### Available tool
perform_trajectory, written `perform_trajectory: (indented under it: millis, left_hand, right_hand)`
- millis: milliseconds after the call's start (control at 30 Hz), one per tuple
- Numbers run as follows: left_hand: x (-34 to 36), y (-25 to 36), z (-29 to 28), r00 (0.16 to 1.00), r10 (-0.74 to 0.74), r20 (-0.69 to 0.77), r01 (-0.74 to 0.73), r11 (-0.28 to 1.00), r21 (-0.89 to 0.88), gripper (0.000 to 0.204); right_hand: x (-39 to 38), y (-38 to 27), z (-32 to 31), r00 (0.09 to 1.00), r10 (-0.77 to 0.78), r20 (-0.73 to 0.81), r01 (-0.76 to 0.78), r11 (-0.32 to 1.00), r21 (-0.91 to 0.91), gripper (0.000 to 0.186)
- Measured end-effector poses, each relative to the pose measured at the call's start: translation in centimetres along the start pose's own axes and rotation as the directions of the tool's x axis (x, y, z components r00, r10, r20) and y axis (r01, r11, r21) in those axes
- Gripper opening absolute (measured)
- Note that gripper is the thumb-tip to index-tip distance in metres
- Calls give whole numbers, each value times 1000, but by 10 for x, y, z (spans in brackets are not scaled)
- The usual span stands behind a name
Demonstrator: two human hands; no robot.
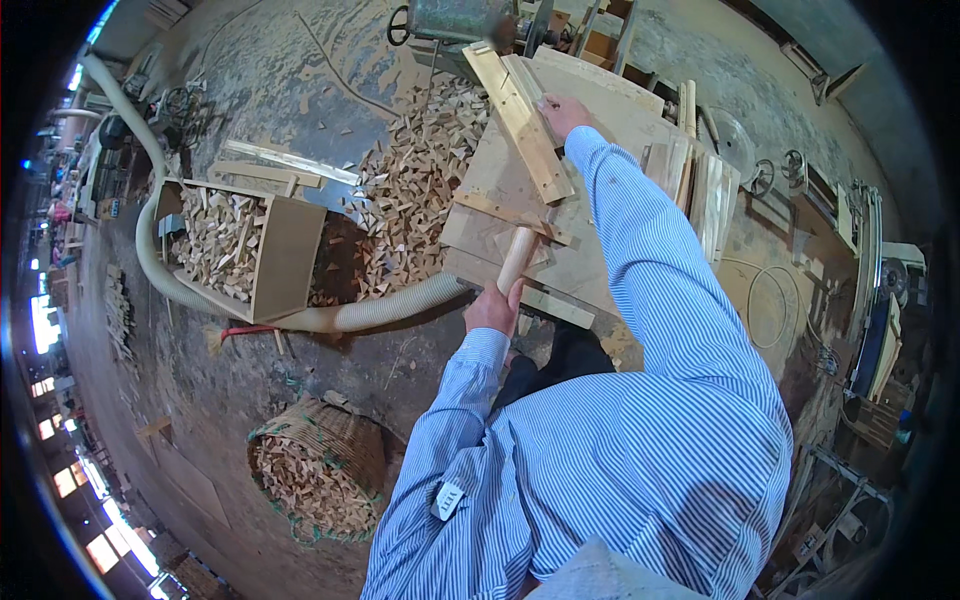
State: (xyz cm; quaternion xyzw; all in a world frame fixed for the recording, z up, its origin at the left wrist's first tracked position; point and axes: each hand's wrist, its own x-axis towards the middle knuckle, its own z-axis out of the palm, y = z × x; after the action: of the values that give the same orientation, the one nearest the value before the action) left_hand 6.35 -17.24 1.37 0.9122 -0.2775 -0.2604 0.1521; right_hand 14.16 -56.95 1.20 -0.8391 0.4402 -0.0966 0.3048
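Note:
My left hand [492, 309] is wrapped around a pale round wooden handle [517, 258] at the near side of a wooden worktable [600, 105]. The handle's far end meets a flat wooden crosspiece [510, 216]. My right arm reaches across the table. Its hand [565, 114] is curled at the edge of a flat wooden strip [523, 76], with some fingertips hidden. Alongside that strip, a thicker pale wooden bar [518, 125] with dark holes lies slanted over the tabletop.
Small wood offcuts [420, 180] are heaped left of the table. More fill a wooden bin [290, 262] and a wicker basket [330, 465]. A ribbed hose [390, 308] runs to the table. Boards [712, 205] stack at right; a green machine [450, 18] stands beyond.

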Motion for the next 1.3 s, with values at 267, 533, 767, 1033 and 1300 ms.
perform_trajectory:
  millis: [267,533,767,1033,1300]
  left_hand:
    - [28,32,-3,1000,-3,15,3,1000,29,63]
    - [75,88,-8,998,-43,43,40,998,49,65]
    - [105,117,-5,999,-39,25,37,997,71,65]
    - [109,116,3,1000,10,-28,-8,996,90,61]
    - [83,90,2,999,-3,-42,6,998,69,65]
  right_hand:
    - [35,11,-13,1000,8,3,-8,999,48,39]
    - [106,40,-25,996,-33,-87,38,998,54,39]
    - [140,49,-42,996,-47,-81,52,997,57,37]
    - [113,45,-67,997,-79,0,79,997,19,39]
    - [74,54,-73,991,66,-118,-71,997,-37,38]
